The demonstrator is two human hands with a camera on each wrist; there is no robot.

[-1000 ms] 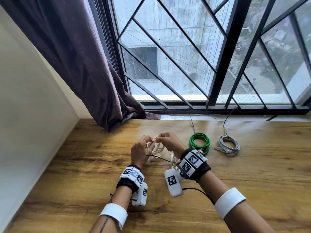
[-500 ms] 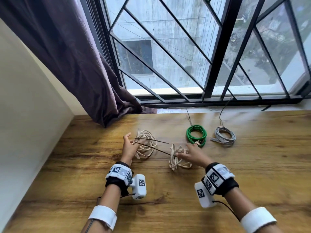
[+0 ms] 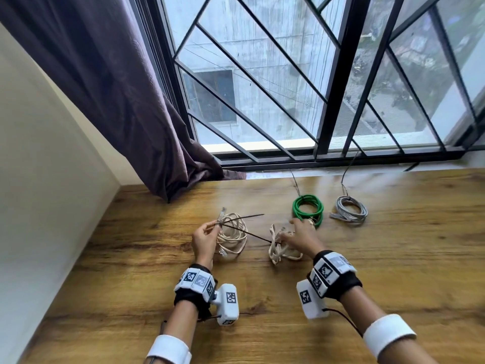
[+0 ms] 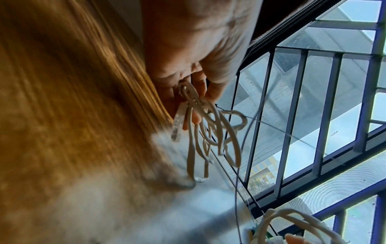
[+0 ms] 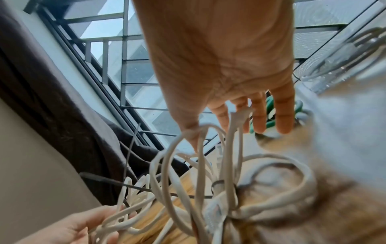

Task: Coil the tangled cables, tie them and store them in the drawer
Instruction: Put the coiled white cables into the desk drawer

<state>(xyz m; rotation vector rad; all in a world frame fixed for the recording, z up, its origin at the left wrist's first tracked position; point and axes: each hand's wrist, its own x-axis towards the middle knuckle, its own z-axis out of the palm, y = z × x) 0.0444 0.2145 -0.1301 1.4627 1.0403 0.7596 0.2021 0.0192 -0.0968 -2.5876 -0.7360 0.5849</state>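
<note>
1. The left hand (image 3: 203,239) pinches a cream coiled cable (image 3: 232,236) and its thin black tie (image 3: 242,218) just above the brown wooden desk (image 3: 131,258).
2. The right hand (image 3: 301,236), fingers spread and relaxed, touches a second cream cable bundle (image 3: 282,249).
3. Farther back lie a green coiled cable (image 3: 307,210) and a grey coiled cable (image 3: 350,212), side by side, apart.
4. Behind hangs a dark purple curtain (image 3: 118,88).

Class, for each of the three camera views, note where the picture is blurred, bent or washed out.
Head view: straight window bars splay outwards, right hand slightly smeared. Left wrist view: wooden table streaked with blur. Right wrist view: pale glare over the table beside the green cable.
</note>
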